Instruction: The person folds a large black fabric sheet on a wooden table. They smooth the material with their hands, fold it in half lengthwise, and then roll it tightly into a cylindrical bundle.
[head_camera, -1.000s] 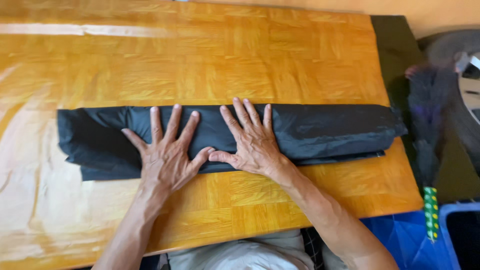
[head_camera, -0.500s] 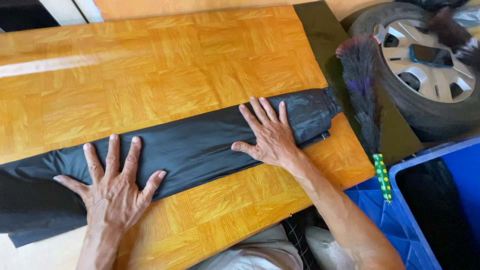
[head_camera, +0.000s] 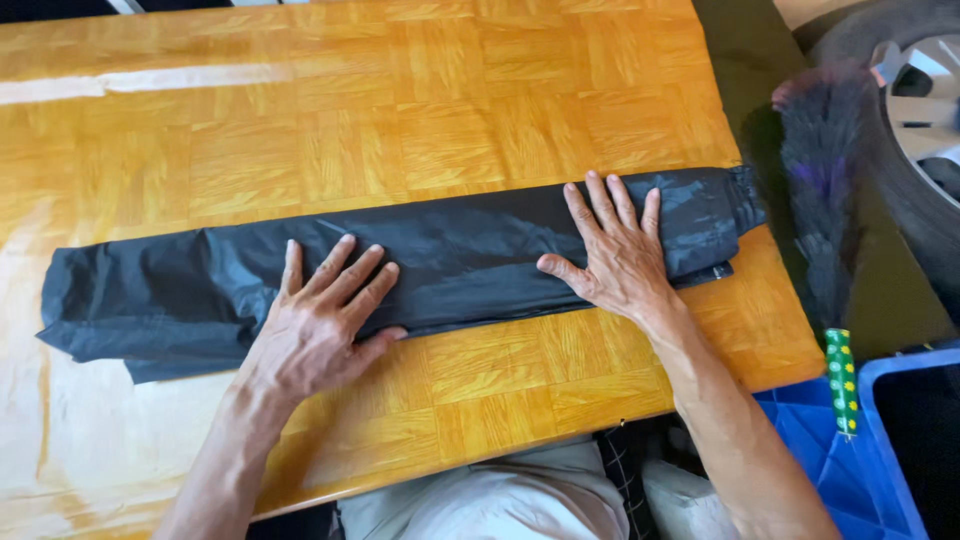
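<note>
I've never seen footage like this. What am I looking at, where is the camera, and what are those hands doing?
There is no machine here: a person wears a camera on their head, looking down at their own bare hands. A long, folded black garment lies across a wooden table. The left hand and right hand both press flat on it with fingers spread; neither grips anything. Past the table's right edge stand a dark feather duster with a green dotted handle, a blue bin and a car wheel.
</note>
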